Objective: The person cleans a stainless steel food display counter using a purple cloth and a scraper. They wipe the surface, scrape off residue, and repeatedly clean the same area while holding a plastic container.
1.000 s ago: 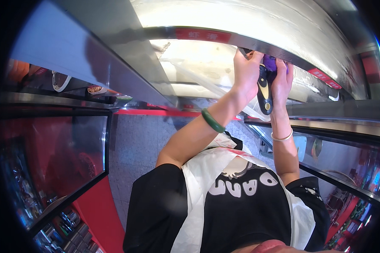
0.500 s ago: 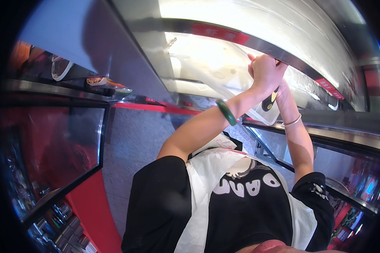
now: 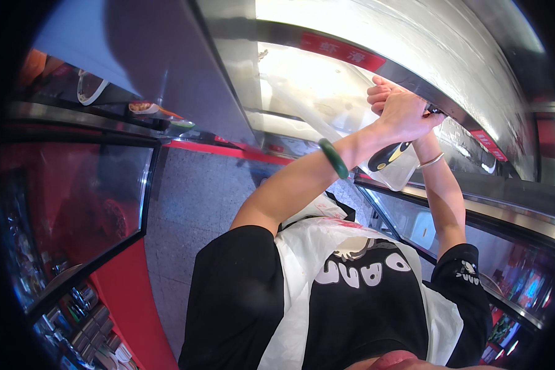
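My left hand, a dark green bangle on its wrist, crosses over my right hand under the metal edge. It is closed, the thumb against a small dark piece. What it holds is mostly hidden. Curled fingers of my right hand show past the left; its palm is covered. A tool handle, black with yellow, sticks out between my two wrists. I cannot tell which hand grips it, and the tool's other end is hidden. Just below is a clear plastic container, partly blocked by my arms.
A curved metal-edged cabinet front with red labels arches above my hands. At left hangs a grey panel. Glass doors stand open on both sides, over a speckled floor. A small bowl sits on the far-left shelf.
My hands have moved slightly right, and the left has turned, exposing the dark piece by its thumb. The handle has swung to a flatter slant, its end further left.
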Tool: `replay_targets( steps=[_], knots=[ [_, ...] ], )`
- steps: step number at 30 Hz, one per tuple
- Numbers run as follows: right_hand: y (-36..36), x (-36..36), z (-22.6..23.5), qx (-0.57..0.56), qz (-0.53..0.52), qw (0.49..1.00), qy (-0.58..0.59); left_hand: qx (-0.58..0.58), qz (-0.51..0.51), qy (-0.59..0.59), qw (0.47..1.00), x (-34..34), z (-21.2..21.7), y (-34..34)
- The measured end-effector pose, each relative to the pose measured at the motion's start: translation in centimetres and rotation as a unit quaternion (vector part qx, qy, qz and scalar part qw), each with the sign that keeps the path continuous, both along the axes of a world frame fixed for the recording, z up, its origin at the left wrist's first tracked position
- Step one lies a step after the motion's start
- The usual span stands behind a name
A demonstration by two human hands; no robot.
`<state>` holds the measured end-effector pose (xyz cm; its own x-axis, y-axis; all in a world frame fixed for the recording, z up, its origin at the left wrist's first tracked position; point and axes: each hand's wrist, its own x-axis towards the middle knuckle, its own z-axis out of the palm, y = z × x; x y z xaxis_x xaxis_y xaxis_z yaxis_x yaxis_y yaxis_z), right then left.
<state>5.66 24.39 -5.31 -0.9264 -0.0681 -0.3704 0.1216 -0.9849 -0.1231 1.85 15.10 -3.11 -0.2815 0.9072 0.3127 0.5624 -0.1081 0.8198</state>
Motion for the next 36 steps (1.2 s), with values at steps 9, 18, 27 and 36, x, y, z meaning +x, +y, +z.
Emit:
replay_targets(
  steps=[9, 18, 27, 36],
  knots=[
    [1.1, -0.2, -2.1, -0.024, 0.006, 0.997, 0.067, 0.181, 0.039, -0.188, 0.964, -0.6, -0.8, 1.2],
    [1.0, -0.7, -1.4, -0.012, -0.018, 1.000, 0.016, 0.198, 0.063, -0.211, 0.955, -0.7, -1.3, 2.0],
    [0.1, -1.1, -2.0, 0.014, -0.004, 0.998, 0.068, 0.199, 0.074, -0.225, 0.951, -1.1, -1.4, 2.1],
    [0.1, -0.8, -2.0, 0.055, -0.006, 0.992, 0.116, 0.204, 0.085, -0.232, 0.947, -0.9, -1.4, 2.1]
  ],
)
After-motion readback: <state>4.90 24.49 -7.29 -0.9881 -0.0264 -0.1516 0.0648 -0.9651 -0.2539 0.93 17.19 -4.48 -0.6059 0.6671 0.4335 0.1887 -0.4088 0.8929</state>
